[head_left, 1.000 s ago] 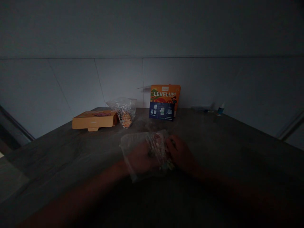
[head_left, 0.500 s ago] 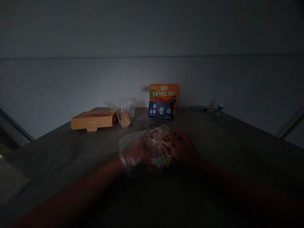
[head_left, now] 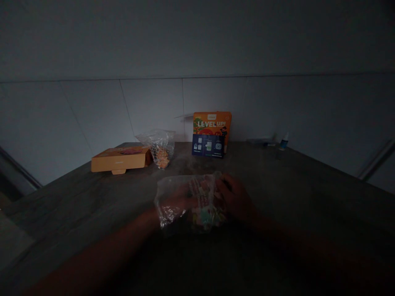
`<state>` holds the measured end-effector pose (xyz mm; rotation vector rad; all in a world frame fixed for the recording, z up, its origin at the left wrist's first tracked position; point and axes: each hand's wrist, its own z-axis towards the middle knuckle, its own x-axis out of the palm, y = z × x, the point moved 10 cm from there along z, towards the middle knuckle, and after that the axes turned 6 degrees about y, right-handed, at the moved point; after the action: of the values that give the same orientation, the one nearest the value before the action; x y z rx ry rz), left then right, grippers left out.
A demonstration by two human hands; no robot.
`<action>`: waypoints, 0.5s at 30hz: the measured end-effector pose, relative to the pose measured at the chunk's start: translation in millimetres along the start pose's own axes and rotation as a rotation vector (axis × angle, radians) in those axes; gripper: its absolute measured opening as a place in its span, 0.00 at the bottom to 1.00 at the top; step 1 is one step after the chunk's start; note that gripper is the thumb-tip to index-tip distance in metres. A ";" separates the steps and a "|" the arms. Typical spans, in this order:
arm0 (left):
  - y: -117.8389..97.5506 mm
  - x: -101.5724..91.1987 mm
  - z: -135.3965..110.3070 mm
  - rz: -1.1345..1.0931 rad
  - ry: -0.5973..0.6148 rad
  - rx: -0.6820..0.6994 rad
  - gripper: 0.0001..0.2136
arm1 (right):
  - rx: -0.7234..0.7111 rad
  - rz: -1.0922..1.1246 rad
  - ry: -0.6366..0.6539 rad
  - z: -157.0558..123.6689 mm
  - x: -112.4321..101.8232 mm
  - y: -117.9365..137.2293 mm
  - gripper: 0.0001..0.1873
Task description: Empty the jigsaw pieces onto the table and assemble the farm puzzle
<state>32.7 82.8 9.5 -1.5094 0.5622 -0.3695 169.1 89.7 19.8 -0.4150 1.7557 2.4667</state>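
A clear plastic bag [head_left: 173, 185] with printed lettering lies in front of me, several coloured pieces [head_left: 205, 216] inside it, pale, pink and teal. From the left, my left hand [head_left: 182, 201] reaches into the bag among the pieces; its fingers are blurred and hidden behind plastic and dim light. At the bag's right end, my right hand [head_left: 236, 195] is closed with its fingers curled on the plastic. What the pieces are is too dark to make out.
On the dark table [head_left: 70, 201], an orange box [head_left: 120, 160] lies at the left beside a second plastic bag [head_left: 161, 150] of small pieces. An orange "LEVEL UP!" box [head_left: 212, 118] stands at the back with a dark blue card [head_left: 208, 146] before it. A small bottle [head_left: 284, 142] stands far right.
My left hand has shifted slightly within the bag, and the pieces have moved, with more teal showing. My right hand keeps its hold at the right end. The view has tilted slightly.
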 end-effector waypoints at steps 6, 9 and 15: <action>-3.5 4.8 -0.1 -0.015 -0.033 -0.023 0.19 | -0.017 -0.122 -0.037 1.4 -5.9 3.5 0.13; -8.7 6.8 0.9 -0.027 -0.022 0.027 0.19 | -0.038 -0.102 -0.027 2.0 -4.5 6.8 0.13; -9.9 13.1 4.4 0.006 0.008 0.061 0.18 | -0.073 -0.052 0.009 -3.0 0.8 15.1 0.12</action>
<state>47.0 78.7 17.7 -1.4478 0.5570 -0.3851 165.4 81.7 32.4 -0.4716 1.6404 2.5022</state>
